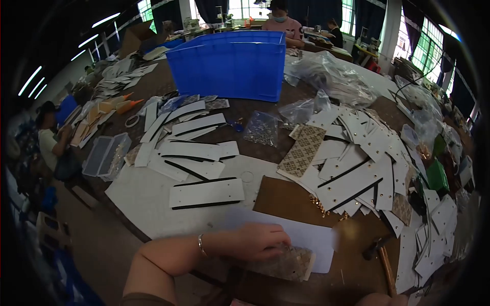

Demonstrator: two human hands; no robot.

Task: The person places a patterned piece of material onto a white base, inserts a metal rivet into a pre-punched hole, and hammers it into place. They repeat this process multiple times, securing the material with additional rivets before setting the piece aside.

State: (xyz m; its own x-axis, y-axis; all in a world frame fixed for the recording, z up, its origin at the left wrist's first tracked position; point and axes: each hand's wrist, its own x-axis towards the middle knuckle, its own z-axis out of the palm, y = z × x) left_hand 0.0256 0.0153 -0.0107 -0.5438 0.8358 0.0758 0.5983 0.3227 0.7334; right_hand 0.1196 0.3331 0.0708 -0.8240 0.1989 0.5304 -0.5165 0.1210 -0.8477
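Note:
My left hand (263, 240), with a bracelet at the wrist, is over the work spot. Its fingers are curled together, and whatever they hold is hidden. Below it lies a patterned beige panel (301, 266), partly blurred, on a white sheet (324, 245). Only a blurred part of my right hand (383, 300) shows at the bottom edge, close to the handle of a hammer (387, 268); its fingers are hidden. The hammer rests on a brown board (278, 199). Small brass rivets (319, 205) are scattered on that board.
White panels with dark edges (206, 193) lie to the left, and a large pile of riveted panels (352, 183) to the right. Behind stand a blue bin (229, 66), a bag of small metal parts (261, 128) and a clear plastic box (106, 157). Other people sit farther off.

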